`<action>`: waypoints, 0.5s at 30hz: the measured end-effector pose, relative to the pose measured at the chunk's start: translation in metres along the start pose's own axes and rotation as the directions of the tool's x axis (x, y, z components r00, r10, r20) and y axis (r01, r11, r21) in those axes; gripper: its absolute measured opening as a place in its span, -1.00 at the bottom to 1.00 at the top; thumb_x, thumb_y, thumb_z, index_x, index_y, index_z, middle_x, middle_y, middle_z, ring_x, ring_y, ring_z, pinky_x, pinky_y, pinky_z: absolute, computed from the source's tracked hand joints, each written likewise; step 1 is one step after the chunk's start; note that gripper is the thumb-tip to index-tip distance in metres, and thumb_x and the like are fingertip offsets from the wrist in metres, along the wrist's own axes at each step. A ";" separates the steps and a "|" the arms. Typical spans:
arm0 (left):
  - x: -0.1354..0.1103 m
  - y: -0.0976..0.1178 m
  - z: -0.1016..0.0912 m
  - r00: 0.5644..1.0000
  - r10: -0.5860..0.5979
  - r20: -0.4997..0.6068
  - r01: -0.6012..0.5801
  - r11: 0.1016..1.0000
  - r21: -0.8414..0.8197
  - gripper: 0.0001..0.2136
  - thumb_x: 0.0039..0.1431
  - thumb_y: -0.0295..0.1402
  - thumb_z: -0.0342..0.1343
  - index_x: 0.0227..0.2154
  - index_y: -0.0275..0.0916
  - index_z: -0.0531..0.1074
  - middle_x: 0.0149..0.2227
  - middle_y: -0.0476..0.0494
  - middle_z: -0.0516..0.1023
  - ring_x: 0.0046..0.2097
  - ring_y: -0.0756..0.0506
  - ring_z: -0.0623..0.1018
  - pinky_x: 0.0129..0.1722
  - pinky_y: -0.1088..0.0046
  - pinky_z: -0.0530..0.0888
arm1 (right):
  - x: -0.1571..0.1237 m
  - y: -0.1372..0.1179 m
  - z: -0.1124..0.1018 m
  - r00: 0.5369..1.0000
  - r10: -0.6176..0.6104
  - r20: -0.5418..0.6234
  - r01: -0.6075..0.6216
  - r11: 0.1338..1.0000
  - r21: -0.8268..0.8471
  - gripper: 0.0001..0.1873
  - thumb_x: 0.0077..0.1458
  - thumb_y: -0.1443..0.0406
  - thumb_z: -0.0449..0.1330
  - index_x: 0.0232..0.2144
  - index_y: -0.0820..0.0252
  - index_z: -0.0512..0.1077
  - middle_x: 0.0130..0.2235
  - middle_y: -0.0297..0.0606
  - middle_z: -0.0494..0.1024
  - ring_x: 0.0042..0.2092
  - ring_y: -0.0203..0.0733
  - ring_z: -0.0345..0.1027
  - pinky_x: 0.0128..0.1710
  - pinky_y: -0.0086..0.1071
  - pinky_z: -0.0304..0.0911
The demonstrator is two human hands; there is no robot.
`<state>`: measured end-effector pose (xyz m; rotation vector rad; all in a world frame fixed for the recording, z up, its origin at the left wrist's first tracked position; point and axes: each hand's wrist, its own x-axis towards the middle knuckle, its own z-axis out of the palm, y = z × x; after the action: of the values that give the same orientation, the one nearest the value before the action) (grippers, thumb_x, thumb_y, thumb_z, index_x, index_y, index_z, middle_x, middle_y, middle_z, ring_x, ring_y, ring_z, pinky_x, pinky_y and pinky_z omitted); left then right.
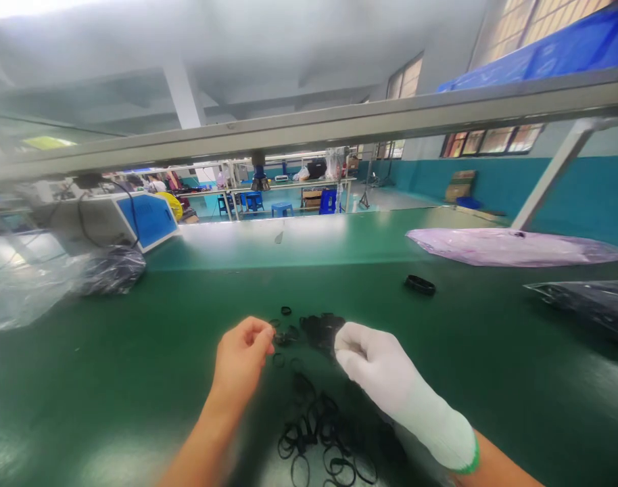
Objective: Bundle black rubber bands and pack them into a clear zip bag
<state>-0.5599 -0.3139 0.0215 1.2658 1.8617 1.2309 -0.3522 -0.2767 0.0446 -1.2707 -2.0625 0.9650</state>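
Note:
My left hand point(245, 348) is bare, its thumb and fingers pinched together over the green table. Small dark rings point(291, 333) lie right at its fingertips; whether one is between them I cannot tell. My right hand point(372, 355) wears a white knitted glove with a green cuff edge. Its fingers are closed at the edge of a dark heap of black pieces point(320, 329), and what they grip is hidden. Nearer to me lies a loose pile of black bands point(322, 433), several of them ring-shaped. One small black ring point(286, 310) sits apart, just beyond the hands.
A black oval band point(420, 285) lies further right. Pinkish plastic wrap point(512, 247) and a dark bagged bundle point(587, 308) are at the right side. Clear plastic bags point(111, 270) and a blue-and-white machine point(149, 220) stand left. A shelf bar point(309, 128) crosses overhead.

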 end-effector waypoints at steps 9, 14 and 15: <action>0.014 -0.021 -0.005 0.991 -0.040 0.124 0.023 0.990 0.139 -0.77 0.00 -0.22 -0.03 -0.46 -0.28 0.39 -0.58 -0.01 0.35 -0.53 0.04 0.31 -0.53 0.56 0.18 | -0.003 -0.003 0.009 0.987 0.081 0.142 -0.025 0.934 -0.355 -0.94 -0.15 0.40 -0.06 -0.59 0.19 0.16 -0.57 -0.39 0.30 -0.50 -0.32 0.10 -0.54 -0.42 -0.12; -0.009 0.001 0.008 0.858 -0.096 0.505 -0.174 0.871 0.460 -0.78 -0.01 -0.32 -0.08 -0.49 -0.19 0.47 -0.52 -0.06 0.47 -0.45 -0.04 0.40 -0.46 0.49 0.18 | -0.004 0.003 0.015 0.965 0.149 0.216 -0.019 0.861 -0.509 -0.91 -0.05 0.38 -0.02 -0.53 0.19 0.26 -0.43 -0.28 0.40 -0.39 -0.25 0.18 -0.40 -0.38 -0.03; -0.008 0.002 0.010 0.861 -0.102 0.498 -0.186 0.848 0.496 -0.79 -0.01 -0.33 -0.09 -0.48 -0.18 0.47 -0.50 -0.07 0.48 -0.43 -0.05 0.41 -0.44 0.48 0.18 | -0.004 0.004 0.014 0.953 0.182 0.243 -0.032 0.857 -0.515 -0.90 -0.04 0.39 -0.01 -0.50 0.18 0.30 -0.39 -0.25 0.42 -0.35 -0.22 0.21 -0.37 -0.36 -0.01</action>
<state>-0.5478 -0.3172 0.0188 1.7261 1.8128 0.3090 -0.3587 -0.2834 0.0322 -1.5992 -2.6135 0.6989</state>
